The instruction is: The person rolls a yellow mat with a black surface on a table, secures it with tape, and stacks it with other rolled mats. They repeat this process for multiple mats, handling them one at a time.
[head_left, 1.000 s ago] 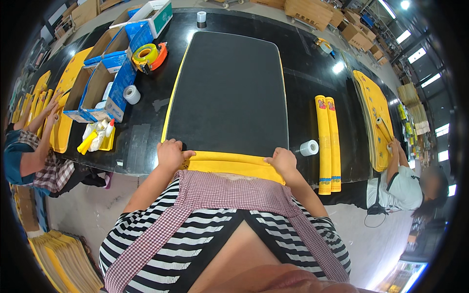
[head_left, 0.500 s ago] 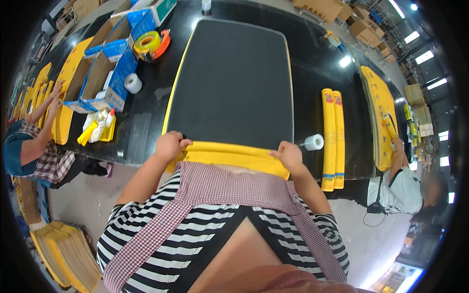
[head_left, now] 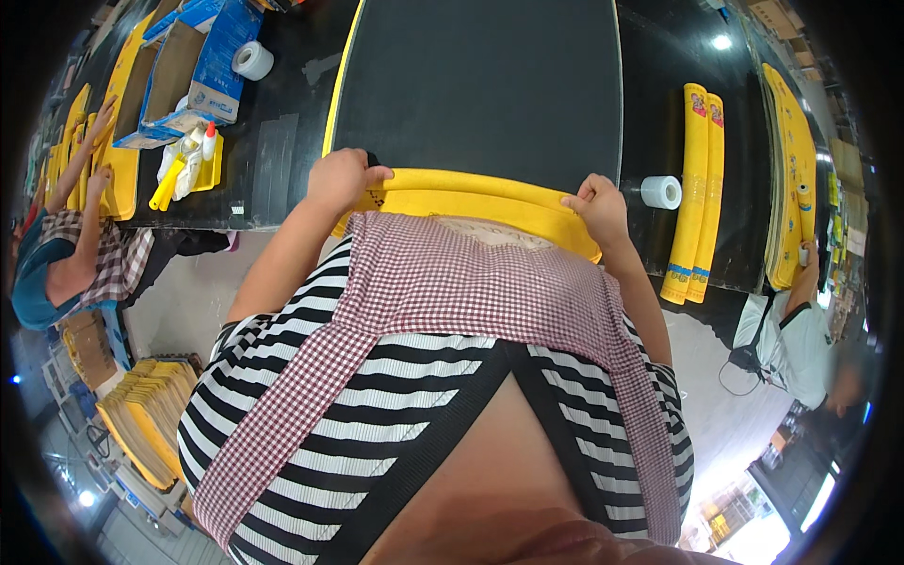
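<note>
Glossy black tabletop point(head_left: 282, 160), workshop floor below, left hand point(head_left: 344, 179) and right hand point(head_left: 595, 205) each clenched on yellow folded edge point(head_left: 471, 193) of black panel point(head_left: 480, 85), white tape roll point(head_left: 661, 192) just beside right hand, open cardboard boxes point(head_left: 179, 71) far left

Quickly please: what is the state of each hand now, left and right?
Left hand: closed, gripping the left end of the yellow folded edge of the black panel.
Right hand: closed, pinching the same edge's right end.

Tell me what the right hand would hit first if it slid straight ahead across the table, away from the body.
The right hand grips the folded yellow edge of the big black panel. Going straight on, it would ride onto that panel's flat black face; nothing else seems to lie there, though depth is hard to judge.
</note>
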### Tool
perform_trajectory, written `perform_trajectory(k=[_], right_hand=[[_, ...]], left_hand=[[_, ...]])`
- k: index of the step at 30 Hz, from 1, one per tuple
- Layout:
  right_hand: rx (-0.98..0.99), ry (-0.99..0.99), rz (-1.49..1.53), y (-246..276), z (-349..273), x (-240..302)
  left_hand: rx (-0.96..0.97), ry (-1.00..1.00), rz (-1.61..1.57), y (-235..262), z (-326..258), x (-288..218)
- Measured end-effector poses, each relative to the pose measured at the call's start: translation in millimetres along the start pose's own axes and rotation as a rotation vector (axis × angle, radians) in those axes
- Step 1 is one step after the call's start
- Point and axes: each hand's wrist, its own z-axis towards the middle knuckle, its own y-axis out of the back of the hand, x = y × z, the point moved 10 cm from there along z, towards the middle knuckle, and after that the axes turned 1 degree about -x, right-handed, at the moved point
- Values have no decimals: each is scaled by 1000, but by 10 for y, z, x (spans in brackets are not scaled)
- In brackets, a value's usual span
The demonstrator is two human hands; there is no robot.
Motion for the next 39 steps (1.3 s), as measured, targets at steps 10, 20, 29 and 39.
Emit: perform_trajectory(k=[10, 20, 29, 39], right_hand=[[-333, 663, -209, 37, -386, 202], [-263, 619, -512, -105, -458, 274], [-397, 698, -358, 225, -158, 575], [-287, 403, -428, -318, -673, 387]], left_hand=[[-523, -529, -14, 177, -210, -214], [-537, -769, 25, 198, -498, -186], [-324, -540, 174, 323, 75, -364], [-349, -408, 141, -311, -419, -381]])
